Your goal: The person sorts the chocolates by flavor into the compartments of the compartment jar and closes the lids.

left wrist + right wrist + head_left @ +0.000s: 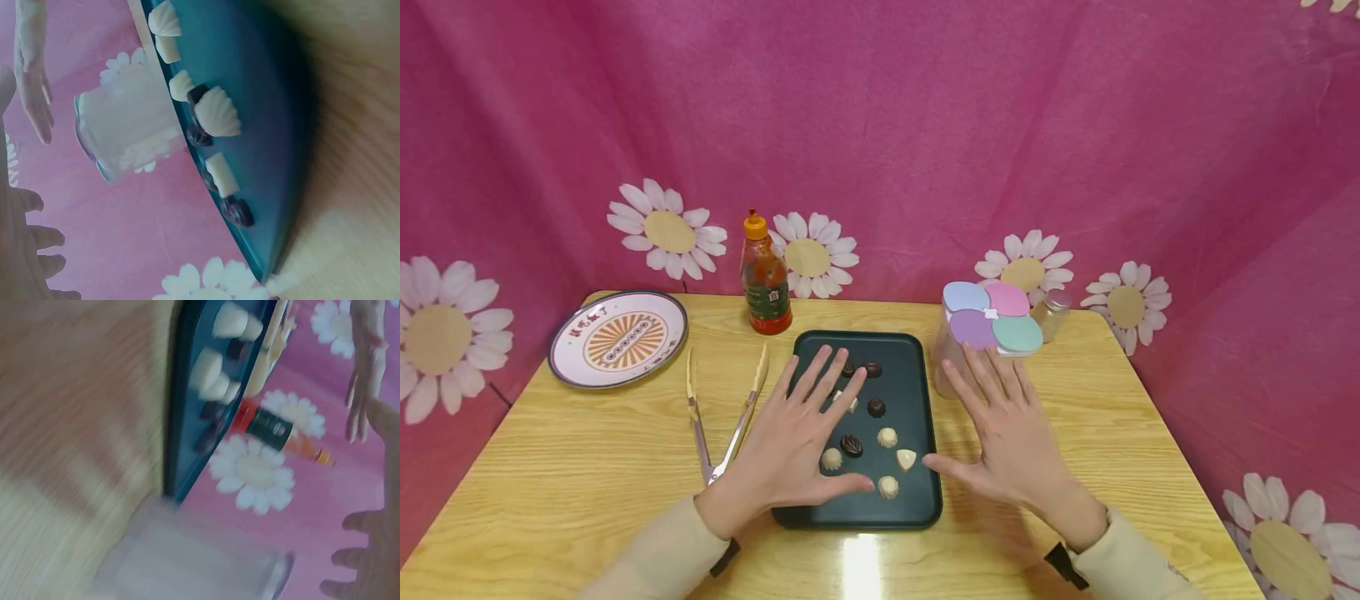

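My left hand (797, 433) is spread palm down above the left half of a dark green tray (917, 375), its fingers straight and holding nothing. Several dark chocolates (851, 445) and white chocolates (887, 487) lie scattered on that tray, some hidden under the hand. Seen low in the left wrist view, one white piece (217, 112) is ridged like a shell. To the right of the tray, my right hand (1011, 437) is likewise spread and empty. Just beyond its fingertips stands a translucent container (950, 367) with a lid of coloured petals (973, 329), partly overlapped by the fingers.
Metal tongs (743, 425) with pale tips lie spread left of the tray. A decorated plate (625, 342) sits at the back left, and a red sauce bottle (767, 287) stands behind the tray. Behind the container is a small glass jar (1051, 315). Pink flowered cloth (880, 150) hangs around the table.
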The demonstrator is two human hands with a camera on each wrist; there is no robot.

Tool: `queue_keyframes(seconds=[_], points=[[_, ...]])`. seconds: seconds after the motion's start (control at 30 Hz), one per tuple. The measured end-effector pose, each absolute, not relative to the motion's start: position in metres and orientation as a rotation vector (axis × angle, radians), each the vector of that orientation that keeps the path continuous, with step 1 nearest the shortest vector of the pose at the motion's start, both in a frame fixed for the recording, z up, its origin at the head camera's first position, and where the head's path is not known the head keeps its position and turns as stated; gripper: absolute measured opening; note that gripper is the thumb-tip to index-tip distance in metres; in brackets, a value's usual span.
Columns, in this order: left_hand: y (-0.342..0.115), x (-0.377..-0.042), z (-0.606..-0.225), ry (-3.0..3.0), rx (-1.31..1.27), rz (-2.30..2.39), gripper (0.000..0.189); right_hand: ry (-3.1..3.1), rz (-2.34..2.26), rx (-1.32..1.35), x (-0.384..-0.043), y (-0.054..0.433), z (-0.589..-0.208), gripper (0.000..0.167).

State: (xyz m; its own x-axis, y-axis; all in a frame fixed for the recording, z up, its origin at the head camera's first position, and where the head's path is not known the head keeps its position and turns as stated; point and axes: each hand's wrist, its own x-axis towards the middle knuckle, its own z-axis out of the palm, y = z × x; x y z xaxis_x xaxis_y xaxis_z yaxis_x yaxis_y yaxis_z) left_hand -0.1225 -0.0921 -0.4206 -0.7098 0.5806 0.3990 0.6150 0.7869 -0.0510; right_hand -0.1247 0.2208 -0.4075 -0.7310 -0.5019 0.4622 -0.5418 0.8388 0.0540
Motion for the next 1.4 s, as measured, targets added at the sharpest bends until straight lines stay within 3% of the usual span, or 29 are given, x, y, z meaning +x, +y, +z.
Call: queue_keyframes(seconds=[0.6,0.93,1.13,1.4], points=[[-0.031,-0.186,-0.417,-2.558,-1.021,-0.209,0.105,-2.497,0.309,0.724,-0.178,0.299,-0.403,0.097],[-0.005,-0.226,-0.415,-2.415,-1.156,-0.279,0.082,-2.462,0.387,0.79,-0.205,0.322,-0.415,0.073],[0.015,-0.236,-0.414,-2.354,-1.194,-0.353,0.065,-2.428,0.41,0.803,-0.219,0.329,-0.421,0.072],[0.036,-0.245,-0.411,-2.301,-1.197,-0.401,0.042,-2.41,0.397,0.808,-0.228,0.335,-0.423,0.057]])
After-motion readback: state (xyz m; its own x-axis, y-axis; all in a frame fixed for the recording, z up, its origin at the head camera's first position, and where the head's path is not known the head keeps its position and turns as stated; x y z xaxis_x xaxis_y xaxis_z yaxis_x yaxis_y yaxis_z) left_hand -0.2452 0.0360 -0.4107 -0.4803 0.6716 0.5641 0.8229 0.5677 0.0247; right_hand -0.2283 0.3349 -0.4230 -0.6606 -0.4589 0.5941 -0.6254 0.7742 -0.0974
